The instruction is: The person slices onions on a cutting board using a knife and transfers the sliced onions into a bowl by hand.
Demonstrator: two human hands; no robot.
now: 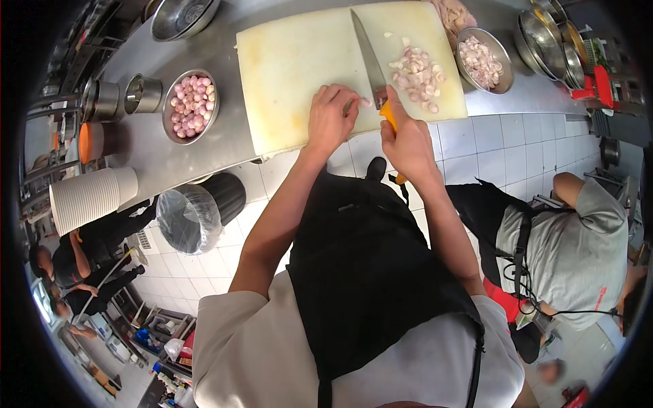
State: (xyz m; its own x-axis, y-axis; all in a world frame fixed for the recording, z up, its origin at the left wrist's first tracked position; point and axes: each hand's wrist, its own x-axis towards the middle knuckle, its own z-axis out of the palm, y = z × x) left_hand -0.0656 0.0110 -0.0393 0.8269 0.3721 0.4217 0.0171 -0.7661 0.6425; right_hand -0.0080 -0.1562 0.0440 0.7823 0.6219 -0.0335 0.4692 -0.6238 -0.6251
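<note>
Closely, my right hand [407, 139] grips the yellow-handled knife [368, 54], index finger reaching toward the blade, while my left hand [331, 117] curls beside a small shallot piece [365, 103] near the cutting board's front edge; whether those fingertips pinch it, I cannot tell. A slip of the blade on moist shallot could nick my left fingers, so near the knife's heel, and a stray push could send the piece over the edge. Sliced shallots [418, 75] lie loose on the pale, stained cutting board [292, 75], right of the blade. Beyond its sides on the steel counter [235, 129] sit a bowl of whole shallots [191, 107], left, and a bowl of cut ones [484, 61], right. Across the tiled floor [469, 141], a lined bin [189, 219] stands left; a co-worker in grey [568, 241] is at right.
</note>
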